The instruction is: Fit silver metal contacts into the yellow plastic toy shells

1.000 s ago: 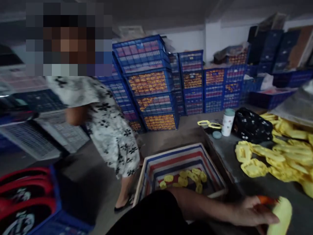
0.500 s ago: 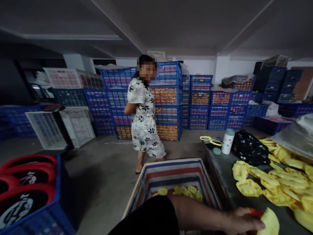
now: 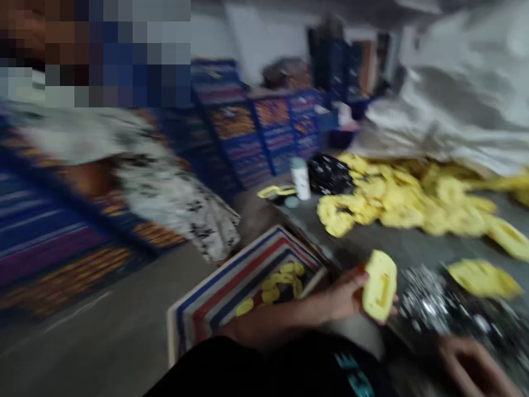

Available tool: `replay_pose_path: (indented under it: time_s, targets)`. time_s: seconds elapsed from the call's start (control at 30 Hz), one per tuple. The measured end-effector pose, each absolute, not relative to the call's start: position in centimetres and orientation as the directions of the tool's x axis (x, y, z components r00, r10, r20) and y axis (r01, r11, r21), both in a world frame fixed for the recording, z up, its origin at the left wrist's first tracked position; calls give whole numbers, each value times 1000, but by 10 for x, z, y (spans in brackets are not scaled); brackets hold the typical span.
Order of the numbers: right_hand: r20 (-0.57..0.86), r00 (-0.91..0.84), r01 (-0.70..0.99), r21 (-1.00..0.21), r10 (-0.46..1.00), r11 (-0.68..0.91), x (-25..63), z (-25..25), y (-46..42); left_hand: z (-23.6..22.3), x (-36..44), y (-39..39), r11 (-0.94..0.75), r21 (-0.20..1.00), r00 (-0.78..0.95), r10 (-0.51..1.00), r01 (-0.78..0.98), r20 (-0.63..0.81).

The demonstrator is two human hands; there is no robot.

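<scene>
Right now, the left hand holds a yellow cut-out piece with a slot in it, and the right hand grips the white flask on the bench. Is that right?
No. The head view shows the right hand far from the white flask, at lower right beside a dark glittery heap. The left hand does hold the yellow cut-out piece.

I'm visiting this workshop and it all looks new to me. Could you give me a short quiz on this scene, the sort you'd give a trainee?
1. Which hand grips the pale yellow slotted slab?
2. True or false: small yellow pieces lie inside the red, white and blue striped bin.
3. What colour are the plastic crates stacked against the far wall?

Key: 1. The left hand. 2. True. 3. Blue.
</scene>
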State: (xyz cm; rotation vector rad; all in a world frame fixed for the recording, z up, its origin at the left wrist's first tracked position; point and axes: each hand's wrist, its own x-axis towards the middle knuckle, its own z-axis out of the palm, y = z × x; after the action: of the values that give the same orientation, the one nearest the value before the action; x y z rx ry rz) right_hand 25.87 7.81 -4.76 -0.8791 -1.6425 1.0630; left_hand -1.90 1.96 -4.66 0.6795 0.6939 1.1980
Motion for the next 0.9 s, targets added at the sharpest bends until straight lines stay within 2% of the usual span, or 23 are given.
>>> replay_pose_path:
  time_s: [0.03, 0.17, 0.23, 0.4, 0.57, 0.73, 0.9]
  targets:
    - [276, -269, 103, -944, 923, 313, 270, -48, 57, -43, -13, 7, 301, 731, 297, 944, -613, -140]
    - [175, -119, -74, -983, 977, 167, 271, -16, 16, -23, -9, -14, 600, 499, 586, 784, -626, -207]
    - [196, -88, -129, -974, 977, 184, 263, 3, 17, -13, -8, -13, 659, 503, 659, 722, -559, -213]
    - [166, -167, -123, -981, 972, 147, 252, 34, 10, 1, 0, -17, 679, 507, 705, 686, -532, -179]
    - [172, -201, -111, -982, 964, 152, 249, 39, 14, 1, 7, -15, 658, 533, 697, 698, -531, -168]
    - [191, -262, -14, -981, 946, 194, 249, 40, 21, 0, 13, -7, 615, 563, 661, 734, -552, -155]
    - [168, -273, 48, -981, 947, 188, 257, 38, 18, -7, 18, -2, 639, 578, 700, 697, -507, -157]
